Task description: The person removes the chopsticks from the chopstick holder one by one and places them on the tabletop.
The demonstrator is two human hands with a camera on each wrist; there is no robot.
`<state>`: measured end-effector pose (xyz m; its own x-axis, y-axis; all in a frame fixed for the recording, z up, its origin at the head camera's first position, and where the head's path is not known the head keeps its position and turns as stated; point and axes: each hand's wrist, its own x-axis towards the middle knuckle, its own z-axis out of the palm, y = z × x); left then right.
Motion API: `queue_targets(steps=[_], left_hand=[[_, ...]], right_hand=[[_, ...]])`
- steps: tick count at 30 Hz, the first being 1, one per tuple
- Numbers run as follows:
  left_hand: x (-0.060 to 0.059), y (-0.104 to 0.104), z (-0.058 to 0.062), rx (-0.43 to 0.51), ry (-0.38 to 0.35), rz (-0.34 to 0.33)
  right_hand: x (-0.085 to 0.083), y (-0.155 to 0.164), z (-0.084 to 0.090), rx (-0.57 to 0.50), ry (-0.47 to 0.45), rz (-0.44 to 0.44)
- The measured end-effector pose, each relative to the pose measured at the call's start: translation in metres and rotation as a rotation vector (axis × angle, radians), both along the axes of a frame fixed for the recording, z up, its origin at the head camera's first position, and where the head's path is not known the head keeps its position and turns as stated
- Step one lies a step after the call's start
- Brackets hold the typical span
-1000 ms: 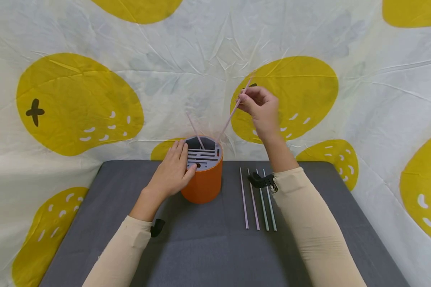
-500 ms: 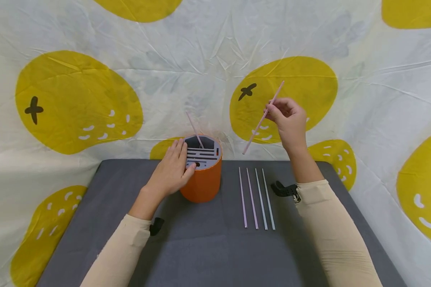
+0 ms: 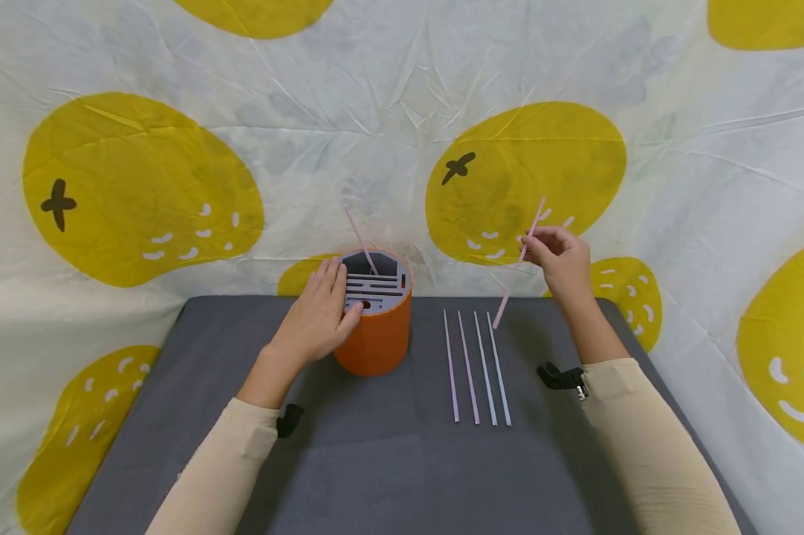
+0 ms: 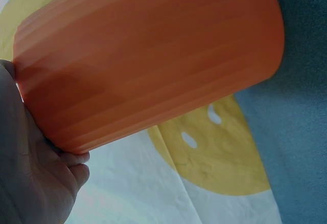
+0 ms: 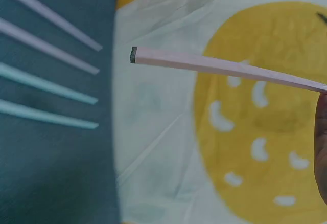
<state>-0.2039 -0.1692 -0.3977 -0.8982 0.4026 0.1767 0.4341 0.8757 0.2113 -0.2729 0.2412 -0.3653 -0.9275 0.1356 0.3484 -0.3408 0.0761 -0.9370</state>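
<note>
Fingertips [image 3: 531, 239] of my right hand [image 3: 562, 260] are pinching a pink stick [image 3: 517, 267], tilting it above the mat [image 3: 388, 461]; my left hand [image 3: 318, 316] is gripping the orange holder [image 3: 375, 338].

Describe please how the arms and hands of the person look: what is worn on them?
Both arms wear long, close-fitting beige sleeves that end at the wrists; the left hand and right hand are bare, with no gloves or rings visible. A small black device sits at each cuff, the left wrist device and the right wrist device, the latter with a metal clasp.
</note>
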Motion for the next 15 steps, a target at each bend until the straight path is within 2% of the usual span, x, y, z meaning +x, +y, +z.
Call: queue_targets(steps=[4,15], left_hand=[[0.001,0.000,0.000,0.000,0.003,0.000],[0.001,0.001,0.001,0.003,-0.001,0.007]], right_hand=[[0.001,0.014,-0.020,0.136,-0.088,-0.031],[0.009,0.037,-0.064,0.428,-0.226,0.002]])
